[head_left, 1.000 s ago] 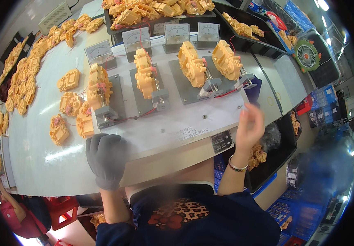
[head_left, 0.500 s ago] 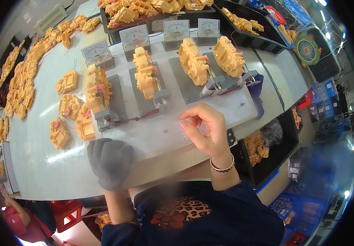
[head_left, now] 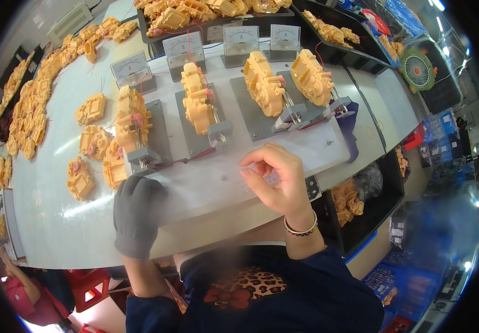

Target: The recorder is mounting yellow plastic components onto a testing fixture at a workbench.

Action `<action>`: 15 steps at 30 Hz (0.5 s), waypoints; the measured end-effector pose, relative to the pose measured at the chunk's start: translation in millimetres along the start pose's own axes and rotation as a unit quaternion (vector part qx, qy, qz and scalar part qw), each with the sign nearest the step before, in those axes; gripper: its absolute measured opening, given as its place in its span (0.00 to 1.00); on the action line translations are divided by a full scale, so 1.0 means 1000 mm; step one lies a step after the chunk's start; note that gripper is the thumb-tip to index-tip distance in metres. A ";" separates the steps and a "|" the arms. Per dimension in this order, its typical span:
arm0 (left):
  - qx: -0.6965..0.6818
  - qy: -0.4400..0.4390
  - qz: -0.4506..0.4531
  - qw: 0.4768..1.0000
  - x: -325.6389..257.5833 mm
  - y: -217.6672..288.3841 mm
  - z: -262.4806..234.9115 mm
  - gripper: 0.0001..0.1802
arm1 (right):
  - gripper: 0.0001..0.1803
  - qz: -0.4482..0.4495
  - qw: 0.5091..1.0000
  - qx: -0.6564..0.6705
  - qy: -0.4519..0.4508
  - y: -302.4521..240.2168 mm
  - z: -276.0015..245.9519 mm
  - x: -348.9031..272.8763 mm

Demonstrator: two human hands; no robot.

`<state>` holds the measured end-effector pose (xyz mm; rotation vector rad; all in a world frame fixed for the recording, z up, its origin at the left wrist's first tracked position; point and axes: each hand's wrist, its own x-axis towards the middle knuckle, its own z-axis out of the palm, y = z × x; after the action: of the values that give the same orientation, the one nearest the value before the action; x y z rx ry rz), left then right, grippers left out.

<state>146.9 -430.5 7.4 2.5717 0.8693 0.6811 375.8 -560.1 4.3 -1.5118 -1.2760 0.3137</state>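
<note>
My left hand (head_left: 138, 215), in a grey glove, is over the table's near side, just below the leftmost test fixture (head_left: 149, 155) and a loose yellow plastic gear housing (head_left: 115, 168). Its fingertips are blurred and turned out of sight, so whether it holds anything does not show. My bare right hand (head_left: 281, 180) hovers above the white board (head_left: 206, 191), its fingers loosely curled. Thumb and index tips are apart, with nothing between them. Four-sided metal fixtures carry yellow gear housings (head_left: 198, 100) wired in red, each row backed by analog meters (head_left: 184, 49).
Loose housings (head_left: 80, 178) lie left of the fixtures, with a large heap (head_left: 28, 116) farther left. Black bins of housings (head_left: 217, 28) stand at the back, another bin (head_left: 333, 222) at the right. A green fan (head_left: 418, 69) is far right. Another person (head_left: 23, 291) sits lower left.
My left hand has shifted slightly left and away from me, toward the leftmost fixture, its fingers now less bunched. My right hand has hardly moved.
</note>
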 end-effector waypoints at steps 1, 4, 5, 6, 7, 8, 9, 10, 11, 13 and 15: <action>0.008 -0.014 0.008 1.000 0.001 0.000 -0.001 0.05 | 0.06 -0.004 1.000 0.003 0.000 0.000 0.000 0.000; 0.025 0.005 0.022 0.999 0.000 0.001 0.001 0.05 | 0.06 0.000 1.000 0.006 0.007 0.000 0.001 0.000; 0.013 0.008 0.018 1.000 0.000 0.002 0.002 0.05 | 0.05 -0.007 1.000 0.004 0.008 0.000 0.001 0.000; 0.014 0.015 0.006 1.000 -0.001 0.003 0.003 0.05 | 0.06 -0.010 1.000 -0.001 0.010 0.001 0.001 0.000; 0.022 0.015 -0.008 1.000 -0.001 0.004 0.003 0.05 | 0.06 -0.015 1.000 0.002 0.009 0.001 0.001 -0.001; 0.014 0.021 -0.005 1.000 -0.001 0.004 0.003 0.05 | 0.06 -0.015 1.000 0.002 0.006 0.002 0.001 -0.001; 0.017 0.020 0.009 1.000 -0.001 0.004 0.003 0.05 | 0.06 -0.015 1.000 0.003 0.002 0.002 0.001 -0.001; 0.034 0.016 0.023 0.999 -0.001 0.004 0.003 0.05 | 0.06 -0.015 1.000 0.003 0.002 0.003 0.001 -0.002; 0.020 0.019 0.023 0.999 -0.001 0.004 0.003 0.05 | 0.06 -0.014 1.000 0.005 0.004 0.003 0.002 -0.001; 0.052 0.010 0.013 0.999 -0.002 0.001 0.005 0.04 | 0.06 -0.015 1.000 0.009 0.005 0.003 0.003 -0.001; 0.034 0.027 -0.008 0.999 -0.004 -0.002 0.009 0.04 | 0.06 -0.021 0.999 0.019 0.026 -0.001 0.006 0.000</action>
<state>148.0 -433.6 -2.6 2.6137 0.9434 0.7305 371.1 -557.0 3.2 -1.4489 -1.2523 0.2680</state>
